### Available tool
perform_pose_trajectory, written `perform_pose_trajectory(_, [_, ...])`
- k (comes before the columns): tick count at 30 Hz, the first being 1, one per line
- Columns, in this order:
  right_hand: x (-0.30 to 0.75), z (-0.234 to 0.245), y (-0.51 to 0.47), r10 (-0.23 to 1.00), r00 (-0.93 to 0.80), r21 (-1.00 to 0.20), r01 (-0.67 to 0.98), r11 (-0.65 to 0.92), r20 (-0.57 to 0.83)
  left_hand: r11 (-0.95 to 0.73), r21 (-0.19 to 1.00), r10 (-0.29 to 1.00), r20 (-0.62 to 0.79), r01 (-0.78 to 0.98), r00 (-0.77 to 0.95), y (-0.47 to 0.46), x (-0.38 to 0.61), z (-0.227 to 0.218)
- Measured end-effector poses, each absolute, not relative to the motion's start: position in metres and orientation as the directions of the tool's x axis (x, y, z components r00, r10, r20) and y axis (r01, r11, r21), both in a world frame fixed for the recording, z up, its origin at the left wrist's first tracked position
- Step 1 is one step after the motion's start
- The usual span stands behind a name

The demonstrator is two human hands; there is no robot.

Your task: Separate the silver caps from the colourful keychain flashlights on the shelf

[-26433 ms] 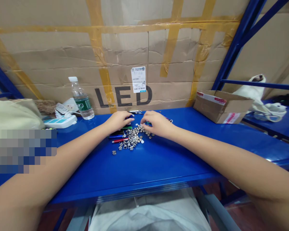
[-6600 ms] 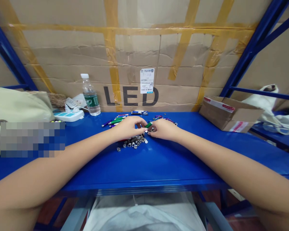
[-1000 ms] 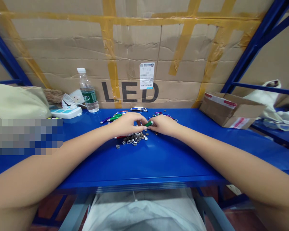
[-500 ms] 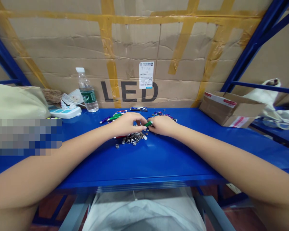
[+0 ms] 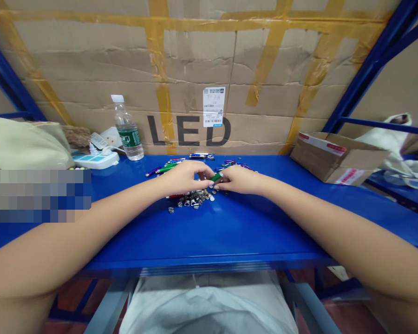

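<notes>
Both hands meet over a pile of small silver metal parts [image 5: 193, 198] on the blue shelf [image 5: 223, 227]. My right hand [image 5: 238, 179] is closed round a small green tube [image 5: 216, 177], whose tip points at my left hand. My left hand [image 5: 184, 177] has its fingers pinched together at that tip; what they hold is too small to make out. Several coloured tubes [image 5: 167, 168] lie behind my left hand, and more coloured pieces [image 5: 235, 164] behind my right.
A taped cardboard wall marked LED [image 5: 190, 131] closes the back. A water bottle [image 5: 127, 130] and a white power strip [image 5: 95, 159] stand at back left, a beige bag [image 5: 21, 144] at far left, an open carton [image 5: 336, 155] at right.
Over the last second the hands stay together on the green tube with only slight finger shifts. Compared with the oldest frame, the silver pile looks smaller and more tubes lie behind the left hand.
</notes>
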State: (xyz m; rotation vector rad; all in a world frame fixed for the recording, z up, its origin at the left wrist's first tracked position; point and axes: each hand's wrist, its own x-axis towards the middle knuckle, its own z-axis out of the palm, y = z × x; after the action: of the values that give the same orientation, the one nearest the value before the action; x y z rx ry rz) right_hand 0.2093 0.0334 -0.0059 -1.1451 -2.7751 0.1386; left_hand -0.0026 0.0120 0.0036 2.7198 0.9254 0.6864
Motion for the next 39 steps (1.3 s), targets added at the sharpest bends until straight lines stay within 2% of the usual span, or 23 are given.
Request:
perform_pose_trajectory(9, [0.215,-0.002,0.034,0.694,-0.720,-0.260,0.669,0.696,0.006,-0.792,0.295,0.610,0.367,0.534,0.702,0.012,-0.003,0.004])
perform_pose_trajectory(21, [0.207,0.003,0.024,0.729,-0.683,-0.253,0.715,0.651,-0.054,-0.787,0.317,0.616,0.365,0.528,0.698,0.012,-0.002,0.004])
perform_pose_trajectory(26, [0.206,-0.001,0.028,0.732,-0.682,-0.228,0.711,0.666,0.012,-0.796,0.310,0.605,0.372,0.520,0.704,0.013,-0.003,0.004])
perform_pose_trajectory(31, [0.207,-0.003,0.029,0.743,-0.661,-0.150,0.728,0.668,0.103,-0.801,0.308,0.598,0.378,0.513,0.707,0.013,-0.003,0.003])
perform_pose_trajectory(36, [0.209,0.002,0.024,0.689,-0.724,-0.124,0.681,0.721,0.028,-0.809,0.287,0.588,0.383,0.513,0.712,0.012,-0.004,0.004])
perform_pose_trajectory(39, [0.206,0.000,0.025,0.739,-0.663,-0.118,0.730,0.673,0.117,-0.809,0.288,0.588,0.386,0.513,0.711,0.013,-0.004,0.004])
